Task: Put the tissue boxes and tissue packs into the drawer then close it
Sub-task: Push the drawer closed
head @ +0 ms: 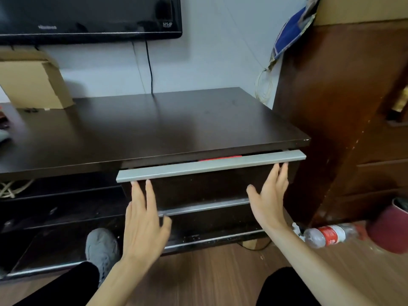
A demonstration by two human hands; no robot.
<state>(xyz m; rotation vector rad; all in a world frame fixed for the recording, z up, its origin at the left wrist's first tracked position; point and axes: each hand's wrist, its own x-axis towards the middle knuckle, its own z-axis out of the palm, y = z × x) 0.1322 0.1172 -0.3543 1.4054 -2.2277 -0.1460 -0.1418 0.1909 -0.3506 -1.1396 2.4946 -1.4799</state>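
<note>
Dark brown laminate forms the top of a low TV stand (154,124), which runs along a pale wall. A black television (88,16) hangs on that wall above the stand's rear edge, with a black cable (150,67) dropping from it to the top. A cardboard box (33,80) sits at the stand's rear left corner. A tall reddish-brown wooden cabinet (344,120) stands just beside the stand's right end, with a blue cloth (291,34) draped at its upper left. The floor (209,272) is wood-patterned plank. A clear plastic bottle (326,236) with a red label lies on its side on the floor at the cabinet's foot, near a dark red round container (390,230). A grey shoe (101,250) rests on the floor at the stand's lower front edge.

The drawer (198,186) sits under the right front edge of the top. It has a dark front panel and a grey bar handle (209,165) across its upper edge. It stands open by a narrow gap only. Through that gap a red strip (220,158) shows inside the drawer; it may be a tissue pack, but too little is visible to confirm.

The left hand (143,219) is open with fingers extended, fingertips touching the underside of the handle near its left end. The right hand (269,195) is likewise open and flat, fingertips against the drawer front just under the handle's right end. Neither hand grips anything.
</note>
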